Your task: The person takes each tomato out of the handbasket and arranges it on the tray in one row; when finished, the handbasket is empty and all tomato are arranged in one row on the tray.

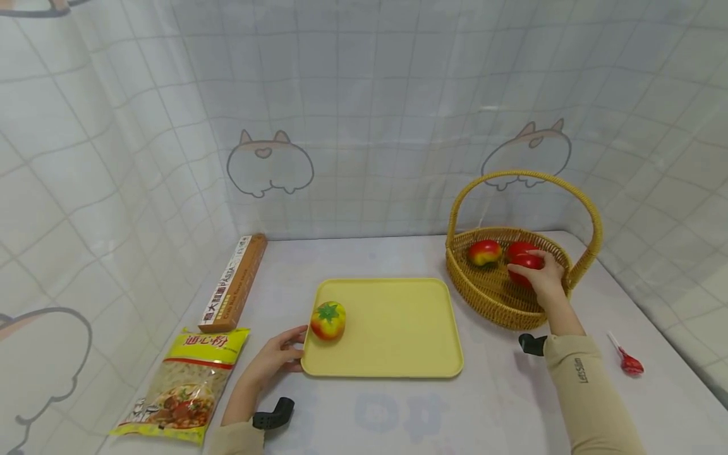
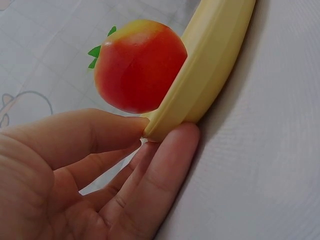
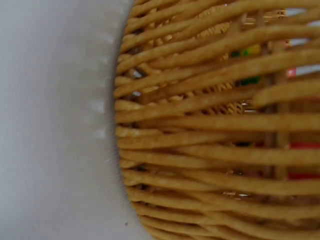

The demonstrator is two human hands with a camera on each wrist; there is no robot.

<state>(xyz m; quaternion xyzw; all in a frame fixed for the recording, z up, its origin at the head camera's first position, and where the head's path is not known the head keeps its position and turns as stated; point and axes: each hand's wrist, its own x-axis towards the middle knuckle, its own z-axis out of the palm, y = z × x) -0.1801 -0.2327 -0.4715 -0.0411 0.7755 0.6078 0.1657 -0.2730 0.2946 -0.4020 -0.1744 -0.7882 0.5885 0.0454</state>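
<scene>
A pale yellow tray [image 1: 398,328] lies on the table, and my left hand [image 1: 277,352] pinches its left edge. In the left wrist view the thumb [image 2: 100,131] is at the rim and the fingers reach under the tray. A red-and-yellow tomato [image 1: 328,321] with green leaves sits at the tray's left side. My right hand [image 1: 546,275] reaches into the round wicker basket [image 1: 483,300] and grips a red round fruit [image 1: 522,262]. Beside it in the basket are another red fruit [image 1: 517,248] and a red-and-yellow one [image 1: 485,251]. The right wrist view shows only the basket's woven side [image 3: 210,125], which hides that hand.
The basket's tall handle [image 1: 526,174] arches over the right hand. To the left are a brown pasta box [image 1: 236,284] and a yellow bag of macaroni [image 1: 184,385]. A red lollipop [image 1: 630,363] lies right of the right forearm. Patterned cloth [image 1: 364,126] surrounds the table's back and sides.
</scene>
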